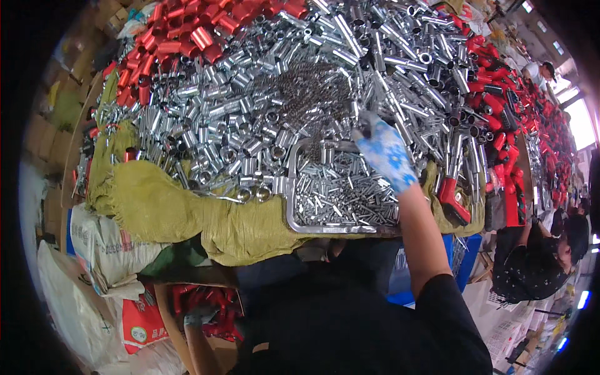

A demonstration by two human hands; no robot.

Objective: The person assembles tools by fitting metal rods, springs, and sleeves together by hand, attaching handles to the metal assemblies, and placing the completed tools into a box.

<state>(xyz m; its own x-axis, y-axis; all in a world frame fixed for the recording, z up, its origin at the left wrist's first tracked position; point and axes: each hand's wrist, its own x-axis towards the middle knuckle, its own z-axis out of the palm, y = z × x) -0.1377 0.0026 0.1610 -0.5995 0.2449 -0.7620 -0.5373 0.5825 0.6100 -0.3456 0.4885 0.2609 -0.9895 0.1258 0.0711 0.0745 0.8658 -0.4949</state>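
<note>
The fingers (369,124) of the right hand in a white-and-blue patterned glove (389,156) are blurred; their grip cannot be determined. The right forearm (423,234) conceals the right side of the rectangular silver metal tray (292,209). Short silver metal pins (331,195) inside are too small to distinguish individually. The left hand (199,316) is indistinct, apparently near glossy red parts (215,299). The upper picture edge crops the heap of red cylinders (181,47).

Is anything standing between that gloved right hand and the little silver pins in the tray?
Only the far rim of the metal tray seems to: the fingertips of the right hand reach beyond it, while the silver pins lie inside. Nothing else visible blocks them.
</note>
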